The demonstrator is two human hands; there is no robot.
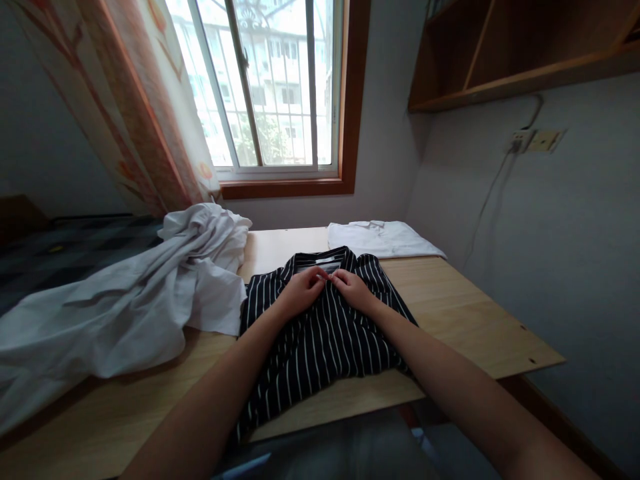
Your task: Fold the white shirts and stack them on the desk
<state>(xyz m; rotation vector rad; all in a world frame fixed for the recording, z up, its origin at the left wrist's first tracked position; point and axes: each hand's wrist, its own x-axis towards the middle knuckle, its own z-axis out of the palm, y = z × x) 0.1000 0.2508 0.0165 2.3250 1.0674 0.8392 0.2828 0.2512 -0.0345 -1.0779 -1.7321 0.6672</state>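
A black shirt with thin white stripes (320, 340) lies flat on the wooden table (450, 313), collar away from me and its hem hanging over the near edge. My left hand (301, 291) and my right hand (353, 288) meet just below the collar. Both have their fingers pinched together on the shirt's front placket, fingertips almost touching. Whether a button is between them is too small to tell.
A crumpled pile of white cloth (135, 300) covers the table's left side. A folded white shirt (383, 239) lies at the far right corner. A window (270, 87) with a patterned curtain (130, 100) is ahead; a wooden shelf (520, 60) and a wall socket (537, 140) are on the right.
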